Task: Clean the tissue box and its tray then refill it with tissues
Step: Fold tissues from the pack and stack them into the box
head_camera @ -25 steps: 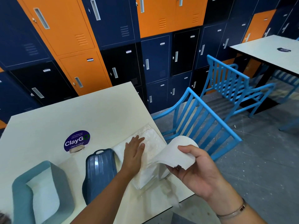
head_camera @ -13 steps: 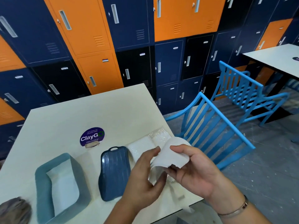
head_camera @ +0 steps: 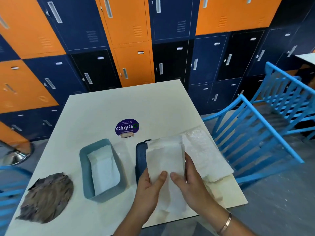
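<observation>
A white tissue stack [head_camera: 165, 159] is held flat above the table between both hands. My left hand [head_camera: 150, 184] grips its lower left edge, thumb on top. My right hand [head_camera: 189, 181] grips the lower right edge the same way. Under the stack lies the dark blue ribbed lid [head_camera: 140, 159], mostly hidden. The grey-blue tissue box [head_camera: 85, 167] stands open to the left with white tissues [head_camera: 104, 171] inside. A clear plastic tissue pack [head_camera: 204, 154] lies to the right.
A crumpled grey-brown cloth [head_camera: 46, 196] lies at the near left of the white table [head_camera: 119, 106]. A purple round sticker [head_camera: 127, 127] is at the table's middle. Blue chairs [head_camera: 255, 138] stand to the right. Lockers fill the back wall.
The left hand left the pack and joined the right on the tissues, which went from curled to a flat stack over the lid. The view swung left, showing the cloth.
</observation>
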A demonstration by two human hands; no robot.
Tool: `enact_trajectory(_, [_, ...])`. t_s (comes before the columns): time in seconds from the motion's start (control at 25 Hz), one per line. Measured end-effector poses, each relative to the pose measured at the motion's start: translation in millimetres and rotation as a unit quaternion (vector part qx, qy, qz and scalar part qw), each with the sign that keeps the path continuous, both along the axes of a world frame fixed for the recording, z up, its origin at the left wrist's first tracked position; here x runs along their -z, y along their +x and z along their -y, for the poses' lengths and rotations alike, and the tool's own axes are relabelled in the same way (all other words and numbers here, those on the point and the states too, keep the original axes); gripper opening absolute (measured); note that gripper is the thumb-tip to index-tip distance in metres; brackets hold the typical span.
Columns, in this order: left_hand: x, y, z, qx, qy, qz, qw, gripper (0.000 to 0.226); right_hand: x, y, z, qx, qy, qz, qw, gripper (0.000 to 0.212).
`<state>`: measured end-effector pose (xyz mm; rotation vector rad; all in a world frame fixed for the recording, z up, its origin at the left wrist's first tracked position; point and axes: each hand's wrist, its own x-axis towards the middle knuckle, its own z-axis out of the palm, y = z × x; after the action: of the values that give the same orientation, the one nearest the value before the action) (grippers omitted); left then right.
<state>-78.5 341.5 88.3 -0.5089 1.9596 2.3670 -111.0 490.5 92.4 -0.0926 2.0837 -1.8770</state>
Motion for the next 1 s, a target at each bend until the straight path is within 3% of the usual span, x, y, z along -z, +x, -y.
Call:
enact_trajectory(0.16, [7.7,12.9,6.7,-0.014,-0.026,-0.046,0.999,0.030,4.5,16.5,20.4,0.018,-0.014,-0.050,0.998,0.034])
enact_trajectory(0.36, [18.2,26.6,18.6,-0.039,0.019,-0.079,0.996,0.064,11.8,22.5,25.9,0.025,0.005,-0.104,0.994,0.049])
enact_trajectory(0.48, [26.7,32.0,13.5,-0.040,0.015,-0.074,0.996,0.053,27.1,27.5,30.2,0.044,0.012,-0.103,0.994,0.055])
enact_trajectory(0.64, [22.3,31.3,11.4,-0.048,0.010,-0.096,0.994,0.046,30.6,26.5,41.1,0.076,-0.023,-0.120,0.990,0.043])
enact_trajectory(0.84, [30.8,36.2,28.5,-0.050,-0.095,-0.079,0.991,0.048,45.0,26.6,51.2,0.075,0.012,-0.101,0.992,0.040])
enact_trajectory(1.0, [23.7,32.3,46.9,-0.073,-0.165,-0.094,0.979,0.023,33.3,15.5,67.6,0.080,0.016,-0.107,0.991,0.036])
